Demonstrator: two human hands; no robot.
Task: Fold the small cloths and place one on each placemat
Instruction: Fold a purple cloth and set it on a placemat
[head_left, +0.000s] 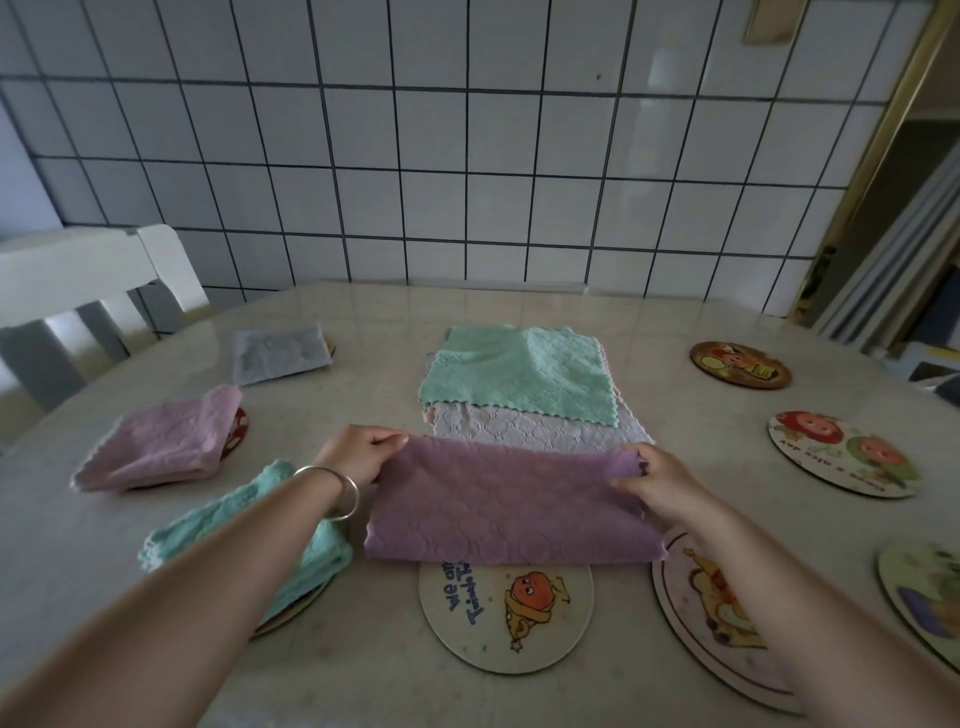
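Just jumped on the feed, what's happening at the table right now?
A person is folding a purple cloth, pinching its far corners with the left hand and right hand, above an orange-character placemat. Three placemats on the left already carry folded cloths. A stack of unfolded cloths waits behind, and the placemats to the right remain bare.

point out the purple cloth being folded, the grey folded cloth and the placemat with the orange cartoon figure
purple cloth (509, 506): head view, middle of its top surface
grey folded cloth (278, 353): head view, centre of the top layer
orange-figure placemat (511, 618): head view, bare printed face below the cloth
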